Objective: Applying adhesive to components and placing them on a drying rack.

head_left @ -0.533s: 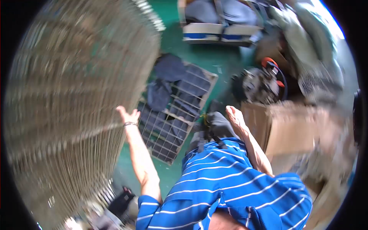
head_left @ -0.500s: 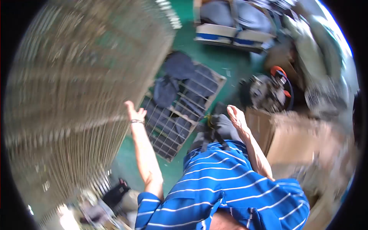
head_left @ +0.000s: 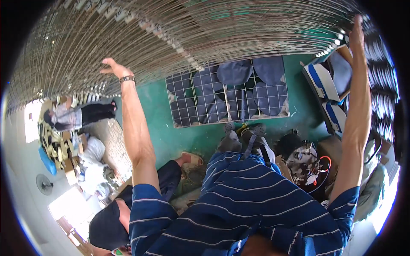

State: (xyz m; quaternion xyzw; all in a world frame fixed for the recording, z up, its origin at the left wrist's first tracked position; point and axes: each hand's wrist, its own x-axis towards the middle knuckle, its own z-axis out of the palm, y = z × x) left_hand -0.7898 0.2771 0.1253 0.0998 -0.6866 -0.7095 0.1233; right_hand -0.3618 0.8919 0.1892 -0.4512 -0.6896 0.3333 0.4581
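A tall stack of wire racks spans the top of the frame, its long axis running from left to upper right. Below it, upper center, a wire-grid tray of dark grey pads sits over the green floor. The racks stretch between the right hand, fingers straight at their upper-right end, and the left hand, spread and holding nothing, at upper left. Contact, and which hand is nearer, cannot be told.
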